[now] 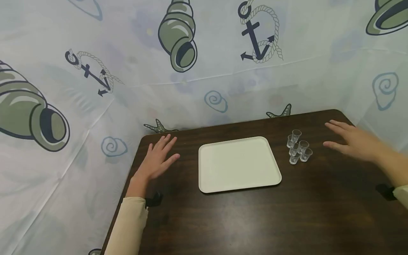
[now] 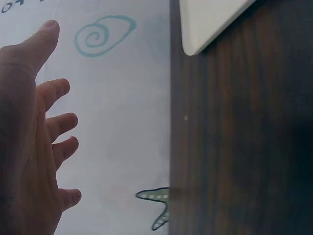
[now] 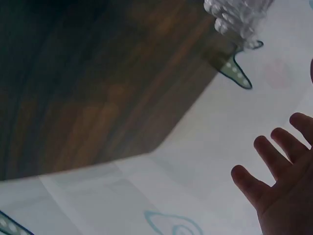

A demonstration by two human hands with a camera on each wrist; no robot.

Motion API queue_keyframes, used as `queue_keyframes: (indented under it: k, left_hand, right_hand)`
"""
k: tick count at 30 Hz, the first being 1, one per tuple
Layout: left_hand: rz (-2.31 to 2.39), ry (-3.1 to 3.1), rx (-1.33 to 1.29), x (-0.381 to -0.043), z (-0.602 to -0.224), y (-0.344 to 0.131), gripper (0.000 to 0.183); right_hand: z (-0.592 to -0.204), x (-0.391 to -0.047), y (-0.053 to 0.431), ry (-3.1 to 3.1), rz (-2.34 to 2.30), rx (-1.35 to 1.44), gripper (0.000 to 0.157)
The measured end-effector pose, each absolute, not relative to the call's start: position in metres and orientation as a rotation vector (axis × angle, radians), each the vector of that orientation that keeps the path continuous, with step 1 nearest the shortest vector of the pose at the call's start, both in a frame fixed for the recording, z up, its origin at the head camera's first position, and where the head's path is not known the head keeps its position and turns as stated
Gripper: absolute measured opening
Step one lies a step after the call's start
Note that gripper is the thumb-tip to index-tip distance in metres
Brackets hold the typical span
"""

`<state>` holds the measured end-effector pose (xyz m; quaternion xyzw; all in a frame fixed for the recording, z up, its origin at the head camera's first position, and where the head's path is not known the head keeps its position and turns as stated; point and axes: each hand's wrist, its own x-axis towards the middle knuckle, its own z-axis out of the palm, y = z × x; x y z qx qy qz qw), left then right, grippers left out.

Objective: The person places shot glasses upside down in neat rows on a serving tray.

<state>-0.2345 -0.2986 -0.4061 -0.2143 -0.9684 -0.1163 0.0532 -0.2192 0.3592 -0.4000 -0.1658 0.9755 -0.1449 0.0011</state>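
Observation:
A white rectangular tray [image 1: 239, 164] lies flat on the dark wooden table, its corner also showing at the top of the left wrist view. To its right stands a close cluster of several small clear shot glasses [image 1: 299, 148], partly seen at the top of the right wrist view. My left hand [image 1: 156, 159] hovers left of the tray, fingers spread and holding nothing. On the other side, my right hand [image 1: 358, 141] is held out to the right of the glasses, apart from them, with its fingers extended and nothing in its grasp.
The dark brown table [image 1: 236, 223] has its far edge against a pale curtain [image 1: 143, 71] printed with shells, anchors and starfish. This cloth also hangs along the left and right sides. Dark straps with small devices circle both wrists.

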Motion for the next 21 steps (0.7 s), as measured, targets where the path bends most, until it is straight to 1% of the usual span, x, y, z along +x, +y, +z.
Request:
queue_keyframes:
  k: [4, 12, 19, 21]
  left_hand:
    - [-0.404, -2.944, -0.648, -0.232, -0.426, -0.299, 0.071]
    - [-0.544, -2.967, -0.623, -0.225, -0.463, -0.291, 0.073]
    - [-0.66, -3.072, -0.633, -0.215, -0.49, -0.281, 0.1]
    - [-0.674, -3.088, -0.655, -0.213, -0.496, -0.277, 0.103]
  right_hand:
    - [-0.416, -0.216, 0.354, 2.993, -0.546, -0.476, 0.085]
    - [-0.453, -0.207, 0.346, 2.914, -0.737, -0.335, 0.083]
    - [-0.483, -0.208, 0.336, 2.916, -0.915, -0.232, 0.079]
    - [-0.49, -0.208, 0.332, 2.924, -0.978, -0.192, 0.077]
